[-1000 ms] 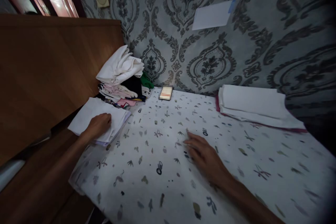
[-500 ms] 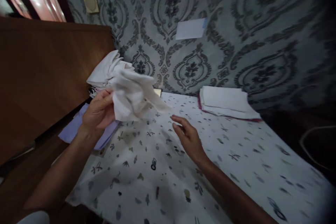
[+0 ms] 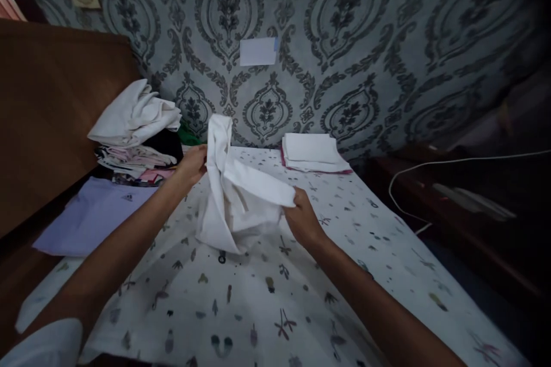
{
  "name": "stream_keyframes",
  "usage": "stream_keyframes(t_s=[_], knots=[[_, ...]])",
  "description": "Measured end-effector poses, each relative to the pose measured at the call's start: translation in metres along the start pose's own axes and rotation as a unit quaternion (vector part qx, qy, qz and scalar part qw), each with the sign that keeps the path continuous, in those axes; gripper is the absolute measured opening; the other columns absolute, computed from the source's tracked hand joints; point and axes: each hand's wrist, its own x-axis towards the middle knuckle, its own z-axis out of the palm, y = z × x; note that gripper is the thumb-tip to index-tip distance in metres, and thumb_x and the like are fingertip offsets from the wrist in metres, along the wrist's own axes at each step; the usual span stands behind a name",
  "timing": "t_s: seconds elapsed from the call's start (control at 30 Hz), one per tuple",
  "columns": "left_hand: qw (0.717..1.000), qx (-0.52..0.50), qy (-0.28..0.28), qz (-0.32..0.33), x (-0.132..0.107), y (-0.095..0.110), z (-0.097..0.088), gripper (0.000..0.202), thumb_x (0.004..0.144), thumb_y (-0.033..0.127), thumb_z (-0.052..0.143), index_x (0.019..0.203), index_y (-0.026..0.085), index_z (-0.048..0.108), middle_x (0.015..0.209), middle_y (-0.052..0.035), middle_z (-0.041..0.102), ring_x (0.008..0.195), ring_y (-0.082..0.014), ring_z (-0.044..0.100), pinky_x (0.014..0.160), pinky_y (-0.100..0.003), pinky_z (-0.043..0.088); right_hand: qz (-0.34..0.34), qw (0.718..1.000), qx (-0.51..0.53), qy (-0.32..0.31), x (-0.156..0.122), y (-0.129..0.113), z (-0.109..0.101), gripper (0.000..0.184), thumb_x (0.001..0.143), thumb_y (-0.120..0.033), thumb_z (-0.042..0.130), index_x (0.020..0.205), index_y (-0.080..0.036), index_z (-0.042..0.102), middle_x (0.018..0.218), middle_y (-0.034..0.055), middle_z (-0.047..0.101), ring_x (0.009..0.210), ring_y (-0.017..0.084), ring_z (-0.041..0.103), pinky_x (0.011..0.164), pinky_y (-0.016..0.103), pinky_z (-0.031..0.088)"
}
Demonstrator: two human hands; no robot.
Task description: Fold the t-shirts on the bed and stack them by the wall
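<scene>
A rumpled white cloth (image 3: pixel 241 200) hangs between my two hands, its lower folds at the patterned sheet (image 3: pixel 241 309). My left hand (image 3: pixel 194 163) is closed on the cloth's upper left side, fingers partly hidden behind it. Closed on its right edge is my right hand (image 3: pixel 302 218). Whether the cloth is a garment or a plain piece, I cannot tell. Beyond it, against the wall, lies a flat stack of folded white cloths (image 3: pixel 312 150) with a dark red one beneath.
At the left, a heap of white cloth (image 3: pixel 135 114) tops a pile of folded clothes (image 3: pixel 133 160). A lilac garment (image 3: pixel 97 215) lies in front, by the wooden panel (image 3: pixel 55 103). A white cable (image 3: pixel 430 163) loops over dark furniture (image 3: pixel 465 235) at the right.
My right hand, empty and apart before, has taken hold of the white cloth. The cloth now stretches between both hands. My view has shifted to the right.
</scene>
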Motion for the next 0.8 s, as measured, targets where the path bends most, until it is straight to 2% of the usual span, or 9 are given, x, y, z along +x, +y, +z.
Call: stream_keyframes(t_s=[0.07, 0.17, 0.27, 0.37, 0.47, 0.57, 0.67, 0.73, 0.8], knots=[[0.992, 0.120, 0.032, 0.007, -0.010, -0.021, -0.002, 0.032, 0.078, 0.045, 0.065, 0.093, 0.017, 0.060, 0.102, -0.0084, 0.070, 0.108, -0.0254, 0.063, 0.084, -0.036, 0.054, 0.052, 0.998, 0.033, 0.021, 0.003, 0.000, -0.001, 0.021, 0.077, -0.037, 0.062, 0.079, -0.019, 0.070, 0.067, 0.0000, 0.064, 0.068, 0.017, 0.056, 0.060, 0.026, 0.043], [0.961, 0.271, -0.006, 0.062, -0.044, -0.057, -0.007, 0.049, 0.084, 0.054, 0.056, 0.120, 0.021, 0.049, 0.133, -0.0119, 0.055, 0.128, -0.0250, 0.050, 0.102, -0.042, 0.044, 0.104, 0.992, 0.051, 0.047, 0.006, 0.003, 0.001, 0.028, 0.078, -0.041, 0.061, 0.090, -0.018, 0.072, 0.072, 0.0008, 0.067, 0.070, 0.018, 0.057, 0.061, 0.026, 0.043], [0.904, 0.412, -0.078, 0.082, -0.076, -0.091, -0.010, 0.081, 0.075, 0.044, 0.066, 0.141, 0.018, 0.028, 0.149, -0.0209, 0.038, 0.139, -0.0323, 0.037, 0.111, -0.048, 0.035, 0.126, 0.989, 0.047, 0.059, 0.007, 0.003, 0.006, 0.037, 0.078, -0.045, 0.060, 0.099, -0.017, 0.072, 0.076, 0.0020, 0.070, 0.070, 0.018, 0.058, 0.059, 0.026, 0.043], [0.835, 0.532, -0.125, 0.057, -0.092, -0.106, -0.015, 0.086, 0.071, 0.027, 0.064, 0.145, 0.010, 0.024, 0.148, -0.0283, 0.036, 0.139, -0.0402, 0.036, 0.110, -0.052, 0.034, 0.117, 0.990, 0.052, 0.056, 0.009, -0.008, 0.006, 0.043, 0.078, -0.044, 0.061, 0.111, -0.019, 0.072, 0.085, 0.0031, 0.073, 0.076, 0.020, 0.062, 0.064, 0.028, 0.047], [0.776, 0.610, -0.148, 0.060, -0.096, -0.093, -0.026, 0.065, 0.073, 0.021, 0.056, 0.135, 0.012, 0.042, 0.135, -0.0247, 0.052, 0.129, -0.0404, 0.048, 0.102, -0.050, 0.041, 0.097, 0.991, 0.045, 0.075, 0.011, -0.030, -0.001, 0.049, 0.079, -0.046, 0.061, 0.120, -0.022, 0.069, 0.094, 0.0039, 0.074, 0.086, 0.023, 0.065, 0.072, 0.031, 0.051], [0.737, 0.654, -0.166, 0.051, -0.096, -0.067, -0.040, 0.040, 0.074, 0.025, 0.055, 0.114, 0.020, 0.059, 0.118, -0.0161, 0.065, 0.114, -0.0381, 0.060, 0.087, -0.045, 0.048, 0.065, 0.993, 0.004, 0.102, 0.012, -0.057, -0.011, 0.054, 0.082, -0.053, 0.055, 0.125, -0.021, 0.068, 0.097, 0.0058, 0.074, 0.092, 0.026, 0.067, 0.075, 0.035, 0.053], [0.717, 0.676, -0.168, 0.033, -0.091, -0.040, -0.055, 0.027, 0.076, 0.028, 0.054, 0.101, 0.024, 0.064, 0.109, -0.0117, 0.071, 0.104, -0.0363, 0.065, 0.077, -0.042, 0.047, 0.049, 0.988, -0.039, 0.138, 0.006, -0.084, -0.023, 0.060, 0.083, -0.058, 0.053, 0.128, -0.021, 0.066, 0.098, 0.0076, 0.075, 0.092, 0.029, 0.069, 0.074, 0.037, 0.055], [0.708, 0.692, -0.136, 0.034, -0.085, -0.023, -0.070, 0.021, 0.075, 0.026, 0.051, 0.091, 0.024, 0.064, 0.102, -0.0111, 0.072, 0.100, -0.0353, 0.066, 0.075, -0.041, 0.047, 0.046, 0.980, -0.057, 0.184, -0.002, -0.098, -0.039, 0.063, 0.083, -0.062, 0.052, 0.130, -0.022, 0.064, 0.102, 0.0088, 0.075, 0.091, 0.030, 0.069, 0.073, 0.039, 0.057], [0.703, 0.705, -0.083, 0.043, -0.078, -0.004, -0.089, 0.013, 0.072, 0.023, 0.049, 0.077, 0.023, 0.061, 0.088, -0.0096, 0.071, 0.091, -0.0323, 0.066, 0.073, -0.039, 0.047, 0.011, 0.966, -0.129, 0.223, -0.013, -0.105, -0.064, 0.066, 0.085, -0.066, 0.045, 0.135, -0.025, 0.060, 0.111, 0.0094, 0.073, 0.096, 0.031, 0.069, 0.074, 0.041, 0.058]])
